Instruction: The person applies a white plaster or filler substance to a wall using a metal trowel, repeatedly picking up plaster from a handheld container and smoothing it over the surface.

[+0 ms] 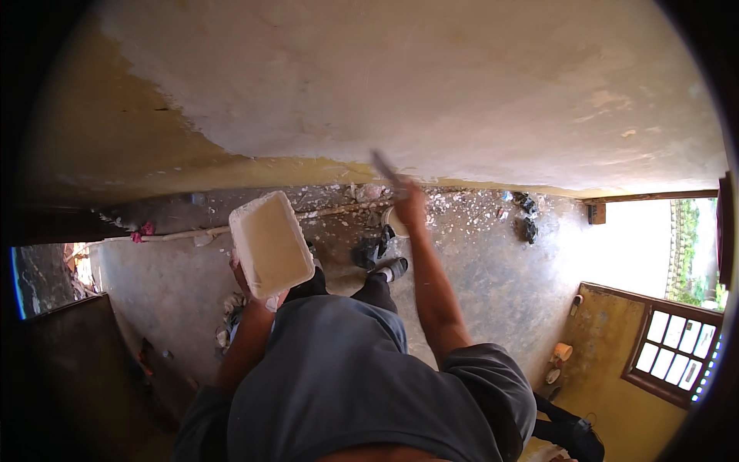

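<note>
left hand (243,279): gripping pale tray (239,240) | right hand (411,206): closed around tool (382,165) (blurred, perhaps a scraper) | wall (400,92) near

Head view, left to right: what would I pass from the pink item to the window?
Pink item → rectangular tub → right hand → black plastic bags → orange container → window.

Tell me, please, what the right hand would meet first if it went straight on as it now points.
Probably the wall, with the blurred tool in the right hand touching it first; any gap between them is hard to judge here.
</note>
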{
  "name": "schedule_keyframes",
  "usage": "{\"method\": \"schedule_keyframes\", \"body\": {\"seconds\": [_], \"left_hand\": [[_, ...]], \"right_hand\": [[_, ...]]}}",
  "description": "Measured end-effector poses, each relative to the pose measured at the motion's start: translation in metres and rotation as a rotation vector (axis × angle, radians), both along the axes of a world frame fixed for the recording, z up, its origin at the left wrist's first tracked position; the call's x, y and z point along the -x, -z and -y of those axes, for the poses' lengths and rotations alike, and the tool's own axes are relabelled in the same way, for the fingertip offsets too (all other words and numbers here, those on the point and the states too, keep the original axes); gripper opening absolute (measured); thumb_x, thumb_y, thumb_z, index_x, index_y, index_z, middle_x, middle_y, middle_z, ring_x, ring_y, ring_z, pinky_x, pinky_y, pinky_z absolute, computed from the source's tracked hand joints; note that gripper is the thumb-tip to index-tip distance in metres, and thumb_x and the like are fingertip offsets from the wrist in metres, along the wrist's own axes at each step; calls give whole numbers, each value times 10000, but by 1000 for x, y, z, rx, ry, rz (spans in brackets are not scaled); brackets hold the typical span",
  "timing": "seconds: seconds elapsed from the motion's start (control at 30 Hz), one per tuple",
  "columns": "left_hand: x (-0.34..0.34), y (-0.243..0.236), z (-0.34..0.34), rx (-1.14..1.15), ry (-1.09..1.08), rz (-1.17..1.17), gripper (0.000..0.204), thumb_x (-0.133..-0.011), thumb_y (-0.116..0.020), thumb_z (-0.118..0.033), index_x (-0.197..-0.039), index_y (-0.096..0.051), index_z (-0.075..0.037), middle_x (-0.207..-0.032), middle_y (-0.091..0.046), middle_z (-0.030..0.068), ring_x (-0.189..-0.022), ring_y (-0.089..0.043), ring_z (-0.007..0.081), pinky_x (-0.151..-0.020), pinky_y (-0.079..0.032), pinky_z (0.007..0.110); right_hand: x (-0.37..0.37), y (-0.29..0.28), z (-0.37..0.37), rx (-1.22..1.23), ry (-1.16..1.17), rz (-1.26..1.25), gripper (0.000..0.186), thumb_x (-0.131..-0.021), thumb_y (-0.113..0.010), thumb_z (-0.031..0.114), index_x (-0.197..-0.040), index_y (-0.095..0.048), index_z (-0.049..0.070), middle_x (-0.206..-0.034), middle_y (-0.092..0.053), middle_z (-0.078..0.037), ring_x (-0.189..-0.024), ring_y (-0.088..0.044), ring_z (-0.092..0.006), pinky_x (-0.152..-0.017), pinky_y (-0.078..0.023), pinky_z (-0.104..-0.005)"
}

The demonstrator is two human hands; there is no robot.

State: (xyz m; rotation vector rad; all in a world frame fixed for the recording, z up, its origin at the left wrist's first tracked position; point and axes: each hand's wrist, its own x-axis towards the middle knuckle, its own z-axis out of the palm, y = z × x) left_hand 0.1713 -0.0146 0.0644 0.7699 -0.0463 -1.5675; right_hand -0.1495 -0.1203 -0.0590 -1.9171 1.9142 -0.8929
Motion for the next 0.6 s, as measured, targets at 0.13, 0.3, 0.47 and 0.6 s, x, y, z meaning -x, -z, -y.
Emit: {"method": "schedule_keyframes", "body": {"seconds": [0.13,0.3,0.47,0.6], "left_hand": [[-19,3,3,-34,-5,23,636,-934,-380,-601,-1374,-475,-152,-1257,-599,99,-1067,-638,309,-865,-542,494],[-42,13,-4,111,78,14,583,-935,-380,-573,-1355,-511,-190,-1302,-568,14,-1183,-558,238,-982,-466,444],[-27,5,-1,70,23,-25,700,-913,-431,-613,-1451,-402,-165,-1309,-576,115,-1114,-623,327,-870,-549,519],[-7,-6,3,142,12,25,703,-917,-413,-614,-1461,-392,-169,-1317,-573,116,-1114,-625,326,-880,-544,522]], "right_hand": [[-163,-29,40,137,-178,176,172,-884,-605,173,-1034,-580,91,-902,-656,-211,-823,-650,-413,-692,-540,-484],[-159,-60,77,212,66,159,142,-919,-590,195,-990,-572,73,-844,-638,-218,-785,-629,-434,-673,-523,-503],[4,-63,66,229,343,86,293,-924,-590,228,-1104,-620,-2,-928,-661,-257,-878,-635,-441,-768,-513,-503],[135,-83,28,419,656,134,362,-924,-637,282,-1170,-658,18,-1051,-699,-214,-947,-677,-356,-819,-515,-444]]}}
